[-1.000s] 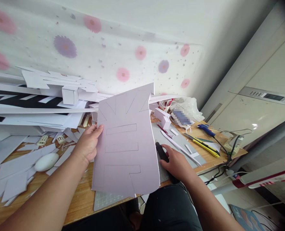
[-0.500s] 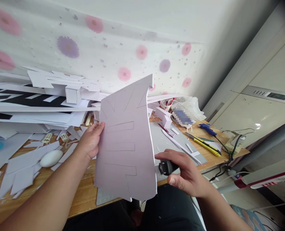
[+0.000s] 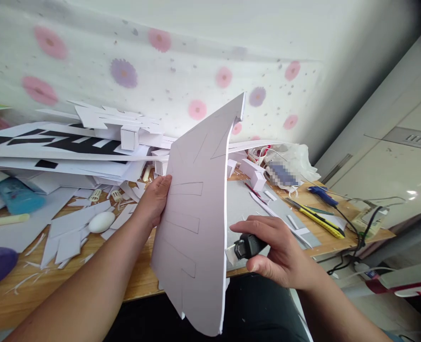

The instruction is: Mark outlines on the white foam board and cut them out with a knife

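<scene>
A white foam board (image 3: 192, 204) with pencilled rectangles and slanted lines stands upright and turned partly edge-on in front of me. My left hand (image 3: 159, 199) grips its left edge, thumb on the near face, the other fingers hidden behind. Near the board's right edge, my right hand (image 3: 272, 249) is closed around a black utility knife (image 3: 249, 246). A short, wide blade (image 3: 231, 255) juts from it close to the board's edge; whether they touch I cannot tell. Behind the board lies a grey cutting mat (image 3: 240, 209) bearing thin white strips.
Stacked white boards with black markings (image 3: 71, 147) lie at the back left. Offcuts (image 3: 64, 235) and a white egg-shaped object (image 3: 101, 222) are on the wooden table. At right are a yellow cutter (image 3: 320, 221), a blue glue gun (image 3: 323, 194) and black cables (image 3: 365, 237).
The board has turned more edge-on, and its lower end has come nearer to me. The knife's blade shows more plainly. My view has shifted left.
</scene>
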